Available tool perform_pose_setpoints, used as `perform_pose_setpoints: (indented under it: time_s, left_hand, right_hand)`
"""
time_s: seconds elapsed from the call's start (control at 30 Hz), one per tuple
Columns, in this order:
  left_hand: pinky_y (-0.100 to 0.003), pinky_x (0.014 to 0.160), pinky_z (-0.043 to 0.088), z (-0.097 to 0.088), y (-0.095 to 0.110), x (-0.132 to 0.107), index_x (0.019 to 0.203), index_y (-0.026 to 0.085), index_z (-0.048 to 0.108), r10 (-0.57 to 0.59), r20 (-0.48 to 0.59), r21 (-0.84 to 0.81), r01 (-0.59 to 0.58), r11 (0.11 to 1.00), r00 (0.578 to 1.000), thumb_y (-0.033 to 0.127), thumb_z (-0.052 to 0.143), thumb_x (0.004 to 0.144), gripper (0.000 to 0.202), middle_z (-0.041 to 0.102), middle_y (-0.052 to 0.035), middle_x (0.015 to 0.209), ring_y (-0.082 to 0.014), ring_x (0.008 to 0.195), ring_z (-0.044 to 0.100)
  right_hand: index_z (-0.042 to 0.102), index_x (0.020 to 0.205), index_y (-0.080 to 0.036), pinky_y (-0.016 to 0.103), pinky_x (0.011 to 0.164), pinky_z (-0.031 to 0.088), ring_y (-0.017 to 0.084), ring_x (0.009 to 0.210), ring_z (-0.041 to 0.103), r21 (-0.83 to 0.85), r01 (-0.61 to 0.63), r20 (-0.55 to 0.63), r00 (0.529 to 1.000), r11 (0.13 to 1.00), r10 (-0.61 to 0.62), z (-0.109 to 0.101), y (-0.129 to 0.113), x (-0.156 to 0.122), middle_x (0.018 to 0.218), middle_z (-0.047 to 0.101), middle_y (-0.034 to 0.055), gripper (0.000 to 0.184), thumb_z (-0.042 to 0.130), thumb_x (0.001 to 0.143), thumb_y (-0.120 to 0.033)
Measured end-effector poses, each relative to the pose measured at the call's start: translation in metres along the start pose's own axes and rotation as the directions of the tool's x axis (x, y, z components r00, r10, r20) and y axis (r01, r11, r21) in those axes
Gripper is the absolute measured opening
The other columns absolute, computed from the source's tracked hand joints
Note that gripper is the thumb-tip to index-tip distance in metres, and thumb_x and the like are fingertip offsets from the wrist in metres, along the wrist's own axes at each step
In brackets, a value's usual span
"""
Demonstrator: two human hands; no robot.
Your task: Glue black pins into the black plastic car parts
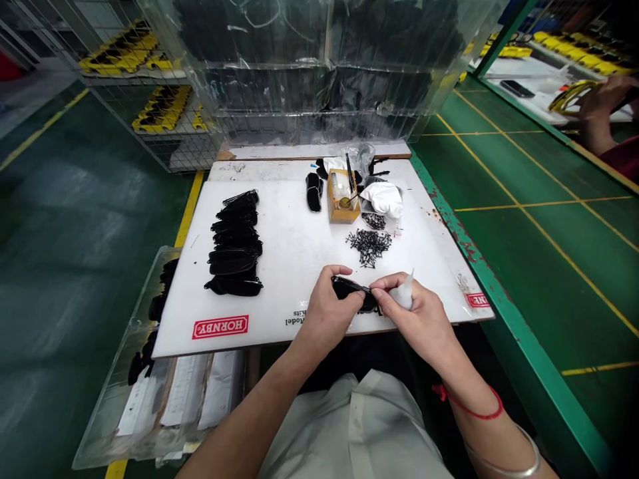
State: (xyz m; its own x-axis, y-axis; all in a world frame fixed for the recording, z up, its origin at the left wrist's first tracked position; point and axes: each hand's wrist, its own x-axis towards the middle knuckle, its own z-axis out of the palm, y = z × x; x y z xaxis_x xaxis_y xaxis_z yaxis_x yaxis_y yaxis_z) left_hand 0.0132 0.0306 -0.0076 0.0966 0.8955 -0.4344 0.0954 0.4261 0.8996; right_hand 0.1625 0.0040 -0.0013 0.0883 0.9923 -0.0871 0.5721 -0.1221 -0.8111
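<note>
A flat, rounded black plastic part (pixel 352 289) is held near the table's front edge. My left hand (pixel 329 306) grips it between thumb and fingers from the left. My right hand (pixel 417 316) pinches at its right end, and a white squeeze bottle with a pointed nozzle (pixel 403 293) is tucked in the same hand. Whatever small piece may be between the right fingertips is too hidden to tell. Just beyond the hands lies a pile of small black pins (pixel 370 246). A column of similar black parts (pixel 234 249) lies on the left.
A yellow box (pixel 343 211) with a small bottle and tools stands at the back, beside a black part (pixel 314 193) and a white bag (pixel 382 198). Plastic-wrapped stacks (pixel 319 86) rise behind the white tabletop (pixel 289 266). A clear bin (pixel 107 426) sits lower left. Another person's hand (pixel 599 100) shows far right.
</note>
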Motion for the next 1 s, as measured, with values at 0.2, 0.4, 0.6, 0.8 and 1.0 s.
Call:
perform_pose_setpoints:
  time_s: [0.2,0.4,0.6,0.8,1.0]
  left_hand:
    - [-0.025,0.067,0.044,0.0002,0.0037,-0.0037,0.098,0.019,0.051,-0.001,0.015,-0.063,0.002,0.998,1.000,0.016,0.063,0.067,0.033,0.063,-0.0002,0.077,-0.0134,0.071,0.057]
    - [-0.023,0.064,0.044,-0.0026,0.0002,-0.0028,0.100,0.021,0.050,0.013,0.053,-0.017,-0.012,1.000,0.999,0.018,0.061,0.069,0.033,0.063,0.0004,0.077,-0.0121,0.068,0.056]
    - [-0.023,0.061,0.043,-0.0043,0.0003,-0.0028,0.101,0.021,0.050,0.012,0.078,-0.013,-0.011,1.000,0.997,0.019,0.062,0.069,0.035,0.062,0.0003,0.076,-0.0116,0.065,0.055]
    - [-0.022,0.060,0.043,-0.0055,-0.0011,-0.0030,0.101,0.021,0.050,0.045,0.098,-0.021,-0.043,0.999,0.994,0.018,0.062,0.069,0.034,0.060,0.0020,0.073,-0.0112,0.063,0.054]
    - [-0.021,0.061,0.042,-0.0067,-0.0038,-0.0033,0.103,0.022,0.048,0.121,0.147,-0.034,-0.118,0.992,0.982,0.018,0.061,0.071,0.034,0.056,0.0038,0.072,-0.0103,0.064,0.053]
  right_hand:
    - [0.066,0.085,-0.019,0.027,0.056,0.044,0.016,0.064,0.058,0.001,-0.025,0.053,0.998,1.000,0.025,-0.0029,0.0009,0.0011,0.071,0.064,0.0021,0.022,0.056,0.082,-0.038]
    - [0.067,0.090,-0.018,0.024,0.052,0.042,0.014,0.061,0.056,0.050,-0.050,0.100,0.994,0.998,0.044,-0.0046,0.0031,0.0003,0.070,0.064,0.0013,0.024,0.058,0.083,-0.040]
    - [0.067,0.089,-0.018,0.024,0.052,0.039,0.011,0.055,0.049,0.084,-0.080,0.129,0.989,0.993,0.068,-0.0070,0.0031,0.0002,0.065,0.060,-0.0011,0.024,0.059,0.082,-0.039]
    - [0.065,0.086,-0.015,0.022,0.046,0.034,0.009,0.048,0.043,0.233,-0.213,0.204,0.965,0.949,0.166,-0.0078,-0.0021,0.0029,0.055,0.051,-0.0033,0.027,0.062,0.079,-0.041]
    - [0.061,0.086,-0.016,0.019,0.044,0.030,0.008,0.047,0.042,0.517,-0.467,0.423,0.868,0.717,0.261,-0.0097,0.0030,0.0086,0.053,0.047,-0.0046,0.024,0.069,0.074,-0.035]
